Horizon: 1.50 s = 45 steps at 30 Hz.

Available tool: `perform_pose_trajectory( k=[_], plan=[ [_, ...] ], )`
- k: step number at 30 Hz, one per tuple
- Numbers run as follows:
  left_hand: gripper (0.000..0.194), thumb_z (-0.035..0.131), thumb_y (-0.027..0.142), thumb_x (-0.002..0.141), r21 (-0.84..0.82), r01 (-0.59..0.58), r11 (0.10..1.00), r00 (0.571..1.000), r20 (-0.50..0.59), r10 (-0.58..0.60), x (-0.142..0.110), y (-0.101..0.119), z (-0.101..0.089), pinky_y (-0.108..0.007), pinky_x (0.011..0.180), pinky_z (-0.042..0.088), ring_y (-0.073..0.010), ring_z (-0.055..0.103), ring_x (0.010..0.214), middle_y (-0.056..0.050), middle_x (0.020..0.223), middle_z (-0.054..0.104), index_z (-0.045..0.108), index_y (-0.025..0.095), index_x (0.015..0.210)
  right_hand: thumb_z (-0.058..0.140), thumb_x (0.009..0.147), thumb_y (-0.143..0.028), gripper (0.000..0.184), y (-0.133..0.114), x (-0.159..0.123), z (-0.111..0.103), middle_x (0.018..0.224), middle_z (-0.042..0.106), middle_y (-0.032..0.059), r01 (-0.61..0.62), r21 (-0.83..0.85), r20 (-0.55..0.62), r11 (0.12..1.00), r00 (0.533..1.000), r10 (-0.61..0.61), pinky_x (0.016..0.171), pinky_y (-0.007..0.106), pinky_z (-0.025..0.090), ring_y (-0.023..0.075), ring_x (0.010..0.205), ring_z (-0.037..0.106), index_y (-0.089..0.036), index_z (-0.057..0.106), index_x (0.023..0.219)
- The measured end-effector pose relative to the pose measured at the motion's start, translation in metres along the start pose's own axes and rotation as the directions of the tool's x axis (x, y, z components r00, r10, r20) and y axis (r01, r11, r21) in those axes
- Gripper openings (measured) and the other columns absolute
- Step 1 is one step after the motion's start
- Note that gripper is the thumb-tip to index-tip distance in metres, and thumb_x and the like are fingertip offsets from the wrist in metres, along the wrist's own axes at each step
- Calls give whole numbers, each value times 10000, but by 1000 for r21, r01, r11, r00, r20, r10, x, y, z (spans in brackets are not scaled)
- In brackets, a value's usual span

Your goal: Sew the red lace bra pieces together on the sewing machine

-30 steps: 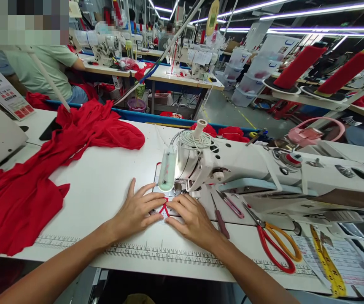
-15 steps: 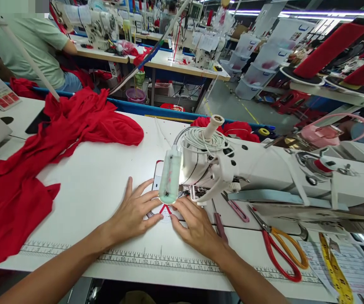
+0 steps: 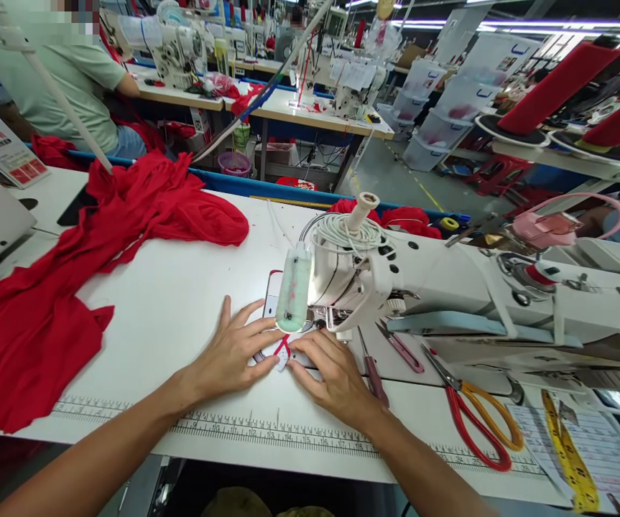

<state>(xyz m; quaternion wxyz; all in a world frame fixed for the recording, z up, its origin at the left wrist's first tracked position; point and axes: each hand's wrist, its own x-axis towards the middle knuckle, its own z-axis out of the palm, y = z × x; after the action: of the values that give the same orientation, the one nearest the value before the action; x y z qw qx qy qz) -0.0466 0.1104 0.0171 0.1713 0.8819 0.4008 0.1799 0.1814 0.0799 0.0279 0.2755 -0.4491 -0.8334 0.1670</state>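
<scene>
A small white dotted fabric piece with crossed red strips [image 3: 282, 352] lies under the sewing machine head [image 3: 342, 269], slightly tilted. My left hand [image 3: 234, 353] rests flat at its left edge, fingers spread, thumb and fingertips touching it. From the right, my right hand [image 3: 334, 377] lies over the piece's other edge, with fingers stretched and thumb low beside it. A pale green translucent guard [image 3: 293, 291] hangs in front of the needle area and hides part of the work. Both hands press from above rather than wrap round anything.
Red fabric [image 3: 142, 208] is heaped along the left. Right of my hands lie a purple-handled awl [image 3: 375, 380], small snips [image 3: 404, 348], scissors [image 3: 476, 416] and a yellow tape measure [image 3: 568, 452]. A printed ruler [image 3: 288, 433] runs along the front edge. A co-worker [image 3: 56, 93] sits behind.
The fabric piece has turned a little, its white end now tilted down and left. My hands have shifted slightly with it, and the whole view has moved a little.
</scene>
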Motion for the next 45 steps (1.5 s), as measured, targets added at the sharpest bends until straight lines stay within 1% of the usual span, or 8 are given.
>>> perform_pose_trajectory(
  k=[3,6,9,14,25,34,40,45],
  plan=[
    [423,591,310,935,18,-6,1000,1000,-4,6,-1,-1,1,-780,1109,-61,-374,474,1332,-64,1349,659,607,310,1358,392,942,-79,317,3,-1,-1,949,650,46,26,38,-48,999,999,-24,756,317,440,185,835,590,-221,642,1075],
    [431,602,296,922,18,-12,1000,1000,-21,12,-1,-1,1,-797,1099,-40,-372,486,1320,-68,1343,661,609,306,1353,374,842,26,452,8,-4,1,941,617,40,135,-24,-49,991,990,-136,715,306,395,169,792,548,-239,674,1053],
    [425,600,288,923,28,-11,1000,999,-30,12,-1,0,1,-807,1095,-17,-364,506,1299,-71,1339,663,612,293,1348,421,776,68,438,11,-6,4,877,602,27,194,-114,-60,974,978,-202,699,309,331,163,763,503,-226,685,965],
    [427,596,295,937,42,-14,999,999,-35,15,-2,1,1,-798,1108,5,-357,500,1303,-68,1342,661,597,298,1363,452,781,82,413,11,-8,4,801,610,6,226,-143,-92,964,966,-240,679,314,273,159,759,484,-217,684,946],
    [415,603,293,935,53,-28,998,997,-69,32,-3,-1,4,-796,1109,18,-352,510,1289,-63,1340,664,603,291,1351,432,804,84,385,11,-10,4,761,640,-14,236,-172,-125,956,958,-259,697,325,271,142,742,502,-203,680,870],
    [408,588,273,930,57,-19,998,999,-37,21,-2,0,1,-794,1108,-11,-353,507,1306,-61,1368,644,607,290,1338,423,789,83,387,12,-8,5,761,640,-13,231,-134,-142,964,958,-249,697,323,267,141,729,492,-202,671,868],
    [495,545,204,896,54,-9,998,1000,-6,9,-3,3,-3,-762,1139,-24,-337,504,1320,-54,1373,640,577,302,1381,410,839,72,369,10,-8,5,756,638,-9,225,-123,-149,967,959,-242,703,321,269,139,722,490,-196,663,852],
    [530,540,190,868,46,9,999,1000,11,-9,-3,4,-4,-768,1138,-28,-352,474,1349,-48,1385,629,577,307,1383,414,836,72,366,9,-8,5,760,640,-9,213,-123,-139,969,963,-229,714,321,272,143,727,500,-197,661,849]
  ],
)
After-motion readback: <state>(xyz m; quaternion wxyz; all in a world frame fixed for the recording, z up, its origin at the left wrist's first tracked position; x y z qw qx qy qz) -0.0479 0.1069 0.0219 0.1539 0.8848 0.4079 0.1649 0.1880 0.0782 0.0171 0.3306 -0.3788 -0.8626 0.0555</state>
